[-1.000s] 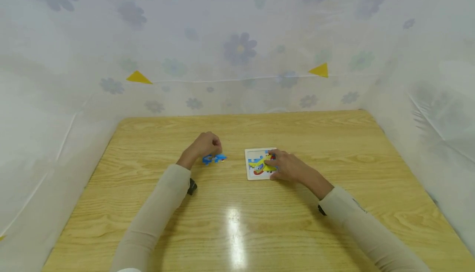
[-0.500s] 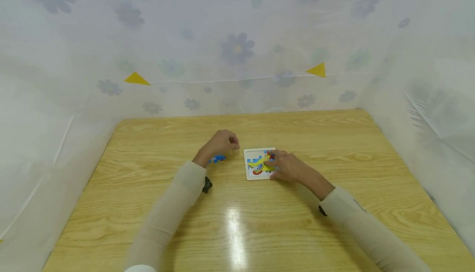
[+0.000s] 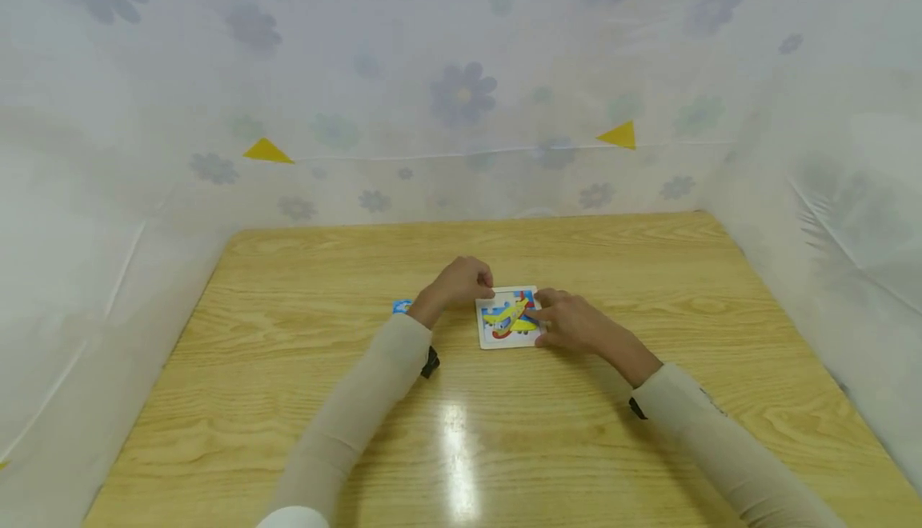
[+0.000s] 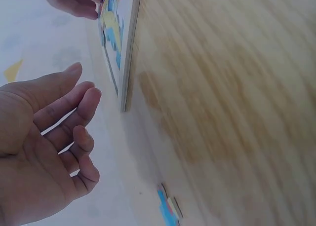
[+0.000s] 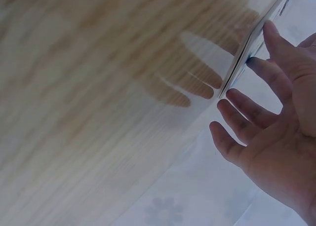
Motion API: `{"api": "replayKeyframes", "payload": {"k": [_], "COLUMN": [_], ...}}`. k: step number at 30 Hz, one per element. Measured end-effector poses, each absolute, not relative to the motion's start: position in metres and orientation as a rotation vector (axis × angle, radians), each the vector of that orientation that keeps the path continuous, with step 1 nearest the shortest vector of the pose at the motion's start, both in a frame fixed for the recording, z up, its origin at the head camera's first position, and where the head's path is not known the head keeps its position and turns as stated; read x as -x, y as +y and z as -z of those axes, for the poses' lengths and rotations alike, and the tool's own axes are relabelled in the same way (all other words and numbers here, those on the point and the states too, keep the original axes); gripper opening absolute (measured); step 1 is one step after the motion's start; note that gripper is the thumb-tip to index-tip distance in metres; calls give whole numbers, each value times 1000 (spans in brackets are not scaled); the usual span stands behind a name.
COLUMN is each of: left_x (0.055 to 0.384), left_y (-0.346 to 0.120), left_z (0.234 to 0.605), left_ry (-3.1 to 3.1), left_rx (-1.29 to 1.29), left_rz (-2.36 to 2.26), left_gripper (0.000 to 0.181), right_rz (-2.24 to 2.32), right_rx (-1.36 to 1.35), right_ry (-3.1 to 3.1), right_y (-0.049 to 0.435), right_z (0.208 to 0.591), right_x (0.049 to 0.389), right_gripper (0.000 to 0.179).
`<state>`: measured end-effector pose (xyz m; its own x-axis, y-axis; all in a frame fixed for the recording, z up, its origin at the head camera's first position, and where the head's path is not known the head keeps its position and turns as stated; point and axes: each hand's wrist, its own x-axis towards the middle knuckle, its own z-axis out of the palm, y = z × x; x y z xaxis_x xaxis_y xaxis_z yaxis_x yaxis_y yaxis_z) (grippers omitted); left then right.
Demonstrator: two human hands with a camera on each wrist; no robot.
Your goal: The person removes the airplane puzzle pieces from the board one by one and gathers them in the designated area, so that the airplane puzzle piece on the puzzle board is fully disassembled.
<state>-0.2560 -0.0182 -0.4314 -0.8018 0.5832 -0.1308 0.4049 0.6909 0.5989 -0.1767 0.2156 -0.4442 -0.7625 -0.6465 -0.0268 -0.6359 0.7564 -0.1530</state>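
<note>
A square jigsaw puzzle [image 3: 487, 338] with a pale frame lies on the table, showing a yellow and red airplane on blue. At its far left corner is my left hand [image 3: 461, 282]. The left wrist view shows that hand [image 4: 49, 142] with loosely bent fingers and nothing visible between thumb and index finger. My right hand [image 3: 572, 322] rests at the puzzle's right side, its fingers fairly straight. In the right wrist view, the right thumb [image 5: 279, 43] touches the edge of the puzzle board [image 5: 242, 56]. Blue puzzle pieces [image 3: 401, 306] lie left of the board, partly hidden by my left wrist.
The wooden table [image 3: 461, 432] ends at a pale flowered curtain [image 3: 461, 168] behind and along both sides. Two yellow triangles [image 3: 268, 150] mark the back curtain. Loose pieces [image 4: 168, 208] also appear low in the left wrist view.
My left hand has moved right from the loose pieces to the puzzle's far left corner. My right hand has shifted slightly right, uncovering more of the airplane picture.
</note>
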Motion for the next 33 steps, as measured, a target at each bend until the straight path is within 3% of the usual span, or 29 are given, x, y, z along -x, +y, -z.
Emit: {"api": "replayKeyframes", "payload": {"k": [33], "left_x": [245], "left_y": [35], "left_z": [438], "left_ry": [2675], "left_rx": [-726], "left_rz": [-500], "left_gripper": [30], "right_rz": [209], "right_rx": [1118], "right_ry": [2865], "right_y": [216], "right_z": [442], "right_x": [177], "right_gripper": [45]}}
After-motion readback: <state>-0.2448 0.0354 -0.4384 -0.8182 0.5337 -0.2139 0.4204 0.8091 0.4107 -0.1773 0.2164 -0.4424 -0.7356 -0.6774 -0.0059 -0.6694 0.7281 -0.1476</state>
